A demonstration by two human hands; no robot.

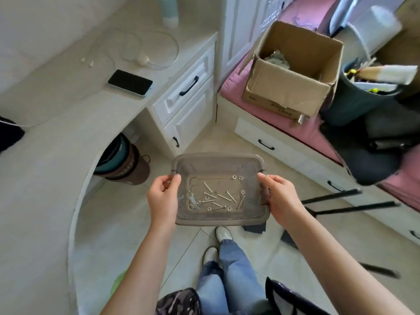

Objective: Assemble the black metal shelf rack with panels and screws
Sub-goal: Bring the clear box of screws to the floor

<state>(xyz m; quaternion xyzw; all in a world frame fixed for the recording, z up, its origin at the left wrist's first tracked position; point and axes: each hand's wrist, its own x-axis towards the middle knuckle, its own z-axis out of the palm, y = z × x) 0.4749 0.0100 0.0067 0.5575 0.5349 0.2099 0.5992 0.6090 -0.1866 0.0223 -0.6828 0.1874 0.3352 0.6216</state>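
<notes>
A translucent grey plastic tray is held level above the tiled floor, over the person's jeans and pale shoes. The left hand grips the tray's left rim, thumb curled over the edge and fingers beneath; the right hand grips the right rim the same way, thumb on top. Inside the tray lie the loose silver screws, scattered across its floor, with several small washers or nuts among them and a small flat wrench towards the tray's left side. Just right of the tray, low over the floor, two black metal bars of the rack run side by side; another black bar lies nearer, right of and below the tray. Left of the tray curves a pale desk, with a dark phone lying flat on it. Beyond the tray stands a white drawer unit with black handles. Farther right, beyond the tray, an open cardboard box sits on a pink mattress.
</notes>
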